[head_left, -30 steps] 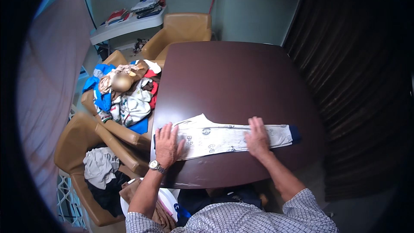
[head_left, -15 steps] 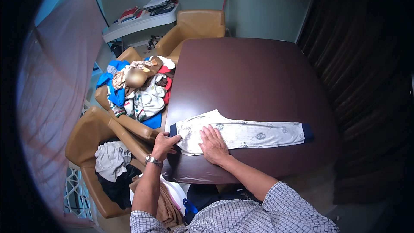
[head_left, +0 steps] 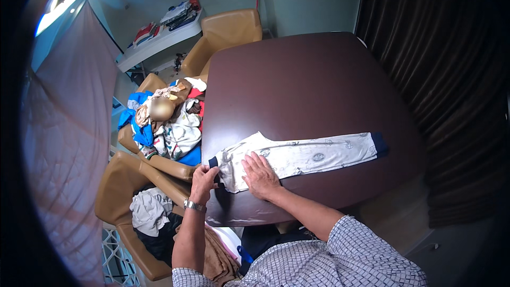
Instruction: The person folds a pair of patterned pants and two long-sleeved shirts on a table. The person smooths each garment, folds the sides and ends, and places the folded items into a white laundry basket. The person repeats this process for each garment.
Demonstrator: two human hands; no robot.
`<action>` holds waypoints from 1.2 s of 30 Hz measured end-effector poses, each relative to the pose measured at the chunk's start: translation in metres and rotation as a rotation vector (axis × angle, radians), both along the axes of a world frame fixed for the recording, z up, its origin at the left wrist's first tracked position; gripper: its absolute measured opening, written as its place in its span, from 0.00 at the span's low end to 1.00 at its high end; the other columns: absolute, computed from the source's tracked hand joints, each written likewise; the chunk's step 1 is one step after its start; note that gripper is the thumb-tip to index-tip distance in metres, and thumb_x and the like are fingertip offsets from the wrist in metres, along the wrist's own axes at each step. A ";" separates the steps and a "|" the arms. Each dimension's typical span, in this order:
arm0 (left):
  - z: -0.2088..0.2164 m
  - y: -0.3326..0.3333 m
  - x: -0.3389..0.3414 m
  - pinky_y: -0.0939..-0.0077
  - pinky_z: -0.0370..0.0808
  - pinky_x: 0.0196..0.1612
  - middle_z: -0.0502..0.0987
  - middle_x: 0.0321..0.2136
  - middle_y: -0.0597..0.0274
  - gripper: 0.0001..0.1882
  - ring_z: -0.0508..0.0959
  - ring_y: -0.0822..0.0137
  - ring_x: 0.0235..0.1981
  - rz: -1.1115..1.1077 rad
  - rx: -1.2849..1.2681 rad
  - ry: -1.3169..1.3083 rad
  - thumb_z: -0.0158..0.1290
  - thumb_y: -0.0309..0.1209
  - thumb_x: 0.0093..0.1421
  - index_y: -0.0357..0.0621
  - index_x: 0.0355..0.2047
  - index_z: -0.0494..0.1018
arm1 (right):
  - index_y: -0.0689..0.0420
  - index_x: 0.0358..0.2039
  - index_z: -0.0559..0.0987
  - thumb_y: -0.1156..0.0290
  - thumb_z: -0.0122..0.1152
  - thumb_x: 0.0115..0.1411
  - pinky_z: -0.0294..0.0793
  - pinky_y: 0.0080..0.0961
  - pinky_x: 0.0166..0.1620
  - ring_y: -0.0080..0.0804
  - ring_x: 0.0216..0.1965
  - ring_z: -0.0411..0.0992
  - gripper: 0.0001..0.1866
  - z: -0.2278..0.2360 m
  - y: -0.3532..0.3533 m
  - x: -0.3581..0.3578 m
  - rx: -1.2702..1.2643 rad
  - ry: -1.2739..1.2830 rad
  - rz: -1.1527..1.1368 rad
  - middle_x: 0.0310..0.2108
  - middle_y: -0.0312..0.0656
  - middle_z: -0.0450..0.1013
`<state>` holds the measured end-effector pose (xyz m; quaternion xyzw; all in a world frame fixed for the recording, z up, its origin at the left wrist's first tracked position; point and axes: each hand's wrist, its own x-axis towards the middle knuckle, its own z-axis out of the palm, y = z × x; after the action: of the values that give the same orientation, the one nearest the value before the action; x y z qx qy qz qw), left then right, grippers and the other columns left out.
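White printed trousers (head_left: 297, 155) with navy ends lie folded lengthwise on the dark wooden table (head_left: 297, 85). Their narrow cuffed end points right, and the wider waist end is at the table's left edge. At that waist my left hand (head_left: 203, 182) has its fingers closed on the navy band. My right hand (head_left: 261, 177) rests flat on the upper part of the trousers, fingers spread. The cloth between the two hands is a little wrinkled.
A heap of mixed clothes (head_left: 178, 130) fills a tan chair left of the table. Nearer, another tan chair (head_left: 114, 186) holds a grey garment (head_left: 151, 210) and dark cloth. Folded clothes sit on a white side table (head_left: 164, 40) behind. A dark curtain (head_left: 451, 101) hangs at right.
My view has shifted and tilted slightly. The left hand has lifted the waistband a little, while the right hand stays flat on the trousers.
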<state>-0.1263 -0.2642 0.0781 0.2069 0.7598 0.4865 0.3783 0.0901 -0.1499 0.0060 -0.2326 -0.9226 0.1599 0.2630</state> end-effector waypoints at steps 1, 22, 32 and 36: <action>0.003 0.004 0.003 0.76 0.79 0.29 0.84 0.33 0.67 0.14 0.83 0.71 0.28 0.050 0.018 -0.078 0.67 0.41 0.67 0.46 0.42 0.79 | 0.65 0.70 0.71 0.60 0.62 0.73 0.50 0.52 0.80 0.56 0.78 0.56 0.32 -0.001 0.001 0.000 -0.001 -0.001 -0.003 0.73 0.56 0.65; 0.001 -0.003 -0.002 0.79 0.68 0.23 0.80 0.25 0.70 0.15 0.74 0.75 0.19 -0.004 -0.049 -0.074 0.73 0.42 0.63 0.49 0.34 0.80 | 0.64 0.71 0.70 0.61 0.63 0.72 0.49 0.52 0.81 0.54 0.79 0.55 0.33 0.002 0.001 0.000 -0.026 -0.074 0.003 0.74 0.55 0.64; -0.066 -0.012 -0.046 0.63 0.83 0.47 0.87 0.38 0.50 0.20 0.88 0.57 0.39 0.036 0.002 0.732 0.68 0.38 0.65 0.33 0.48 0.81 | 0.62 0.71 0.71 0.59 0.63 0.72 0.49 0.52 0.81 0.54 0.79 0.55 0.33 0.003 -0.002 -0.003 -0.051 -0.076 0.019 0.74 0.54 0.64; -0.060 -0.012 -0.030 0.59 0.82 0.54 0.87 0.44 0.43 0.22 0.87 0.52 0.47 0.145 0.058 0.618 0.64 0.38 0.68 0.32 0.55 0.79 | 0.61 0.71 0.72 0.59 0.63 0.72 0.49 0.52 0.81 0.54 0.79 0.55 0.31 0.002 0.001 -0.001 -0.039 -0.076 0.003 0.74 0.54 0.64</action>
<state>-0.1560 -0.2765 0.0185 0.3011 0.8373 0.4478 0.0878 0.0894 -0.1490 0.0076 -0.2421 -0.9290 0.1694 0.2228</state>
